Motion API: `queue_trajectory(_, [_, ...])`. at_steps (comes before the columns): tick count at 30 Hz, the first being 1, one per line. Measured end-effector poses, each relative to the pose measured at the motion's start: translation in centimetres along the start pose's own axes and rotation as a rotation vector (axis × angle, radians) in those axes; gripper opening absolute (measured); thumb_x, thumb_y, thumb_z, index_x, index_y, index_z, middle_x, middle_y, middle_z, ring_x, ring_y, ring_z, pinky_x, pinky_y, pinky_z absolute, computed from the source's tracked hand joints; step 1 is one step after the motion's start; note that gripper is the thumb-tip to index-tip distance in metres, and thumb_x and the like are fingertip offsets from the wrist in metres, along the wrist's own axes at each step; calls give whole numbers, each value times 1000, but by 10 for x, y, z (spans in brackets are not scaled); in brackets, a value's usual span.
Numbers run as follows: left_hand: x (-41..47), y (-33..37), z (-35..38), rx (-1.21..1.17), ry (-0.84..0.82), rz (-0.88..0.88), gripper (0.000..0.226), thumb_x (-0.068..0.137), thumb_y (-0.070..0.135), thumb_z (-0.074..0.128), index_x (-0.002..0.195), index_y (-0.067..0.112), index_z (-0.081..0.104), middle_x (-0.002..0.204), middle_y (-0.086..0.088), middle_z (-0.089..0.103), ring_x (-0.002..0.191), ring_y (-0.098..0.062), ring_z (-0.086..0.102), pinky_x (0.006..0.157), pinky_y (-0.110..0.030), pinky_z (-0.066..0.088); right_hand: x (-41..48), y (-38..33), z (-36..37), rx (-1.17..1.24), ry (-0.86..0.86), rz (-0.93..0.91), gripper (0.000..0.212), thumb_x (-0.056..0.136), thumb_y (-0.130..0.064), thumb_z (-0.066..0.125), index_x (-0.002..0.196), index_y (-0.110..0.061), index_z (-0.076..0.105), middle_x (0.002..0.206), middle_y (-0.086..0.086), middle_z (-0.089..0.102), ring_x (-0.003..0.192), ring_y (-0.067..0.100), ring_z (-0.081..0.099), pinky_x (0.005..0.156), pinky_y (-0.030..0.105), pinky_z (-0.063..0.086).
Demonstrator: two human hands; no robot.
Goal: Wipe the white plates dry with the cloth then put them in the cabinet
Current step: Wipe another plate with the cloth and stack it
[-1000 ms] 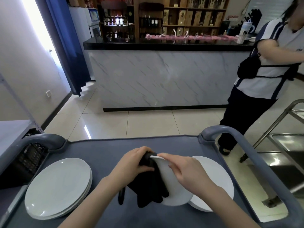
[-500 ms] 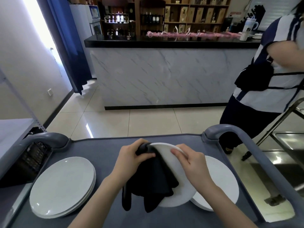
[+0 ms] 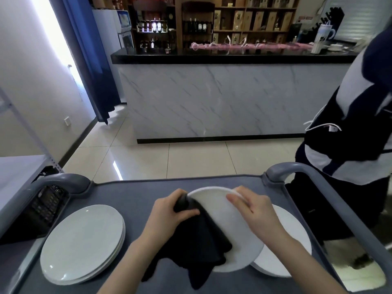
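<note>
A white plate is held tilted over the grey cart top. My right hand grips its far right rim. My left hand grips a black cloth bunched against the plate's left rim, and the cloth drapes down over the plate's left half. Under the held plate, at the right, lies a stack of white plates. Another stack of white plates lies on the cart's left side. No cabinet is in sight.
The cart has raised grey handles at the far left and far right. A person in dark and white clothes stands close by the cart's right side. A marble bar counter crosses the room beyond the tiled floor. A black crate sits at left.
The held plate has tipped flatter towards me and shows more of its face. My left hand with the cloth has slid along its left rim. The person at right has stepped closer.
</note>
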State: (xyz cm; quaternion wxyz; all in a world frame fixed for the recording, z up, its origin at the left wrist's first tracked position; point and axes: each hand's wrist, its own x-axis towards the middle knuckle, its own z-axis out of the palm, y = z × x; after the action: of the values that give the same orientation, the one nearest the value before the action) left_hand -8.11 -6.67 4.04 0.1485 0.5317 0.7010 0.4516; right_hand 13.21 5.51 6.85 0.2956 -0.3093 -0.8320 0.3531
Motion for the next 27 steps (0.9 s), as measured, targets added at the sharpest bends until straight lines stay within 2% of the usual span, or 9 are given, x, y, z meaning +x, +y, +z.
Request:
queue_trajectory(3, [11, 15, 3, 193, -161, 146, 34, 66, 60, 66, 86, 37, 52, 71, 22, 58, 71, 0, 55, 64, -19, 43, 5, -7, 8, -205, -172, -92, 39, 91, -65, 40, 94, -32, 61, 64, -4, 58, 63, 12, 55, 63, 28, 42])
queue_trajectory(5, [15, 19, 5, 155, -139, 151, 37, 66, 61, 65, 90, 36, 53, 75, 20, 61, 73, -3, 58, 67, -23, 46, 6, -9, 10, -172, -135, -112, 37, 92, -61, 42, 96, -32, 64, 67, -4, 61, 65, 13, 57, 64, 31, 43])
queue_trajectory(10, [18, 16, -2, -63, 167, -16, 23, 76, 36, 79, 83, 45, 59, 77, 21, 64, 74, 3, 60, 62, -9, 42, -2, -9, 8, 184, 248, 36, 19, 94, -42, 57, 81, -33, 66, 69, -11, 64, 63, 4, 54, 57, 17, 40])
queue_trajectory(14, [2, 8, 10, -347, 277, -243, 14, 82, 25, 75, 82, 33, 63, 80, 8, 69, 75, -4, 64, 63, -13, 48, -12, -11, 18, 371, 467, 211, 34, 100, -35, 56, 67, -39, 58, 59, -18, 52, 56, -2, 43, 53, 9, 36])
queue_trajectory(17, [-10, 1, 13, -342, 299, -300, 16, 79, 28, 78, 78, 28, 61, 74, 3, 65, 68, -5, 59, 62, -17, 47, -15, -3, 12, 273, 327, 206, 21, 99, -32, 55, 78, -34, 60, 67, -12, 59, 60, -1, 49, 56, 9, 39])
queue_trajectory(20, [-10, 0, 3, -206, 254, -178, 24, 74, 25, 83, 74, 31, 60, 67, 10, 61, 62, -2, 54, 58, -12, 41, -11, -3, -8, 183, 172, 152, 6, 90, -42, 63, 91, -36, 65, 87, -18, 70, 76, -2, 64, 67, 13, 48])
queue_trajectory(22, [-5, 7, -2, -33, 137, -53, 26, 70, 25, 86, 78, 31, 62, 70, 14, 63, 66, -3, 57, 60, -15, 43, -2, -11, -16, 104, -4, 82, 26, 86, -53, 65, 108, -42, 61, 100, -25, 70, 85, -1, 67, 74, 14, 51])
queue_trajectory(25, [4, 20, -7, 130, -32, 99, 32, 67, 44, 81, 85, 23, 64, 72, 13, 63, 67, -6, 58, 67, -28, 49, 10, -23, -5, -309, -288, -72, 36, 89, -64, 51, 117, -41, 52, 81, -14, 66, 77, 8, 62, 73, 28, 48])
queue_trajectory(27, [7, 23, -9, 106, -44, 119, 33, 67, 48, 78, 85, 25, 63, 73, 12, 63, 67, -6, 58, 67, -27, 48, 11, -24, 6, -303, -243, -127, 29, 96, -55, 48, 108, -31, 57, 66, -8, 54, 68, 16, 56, 65, 33, 42])
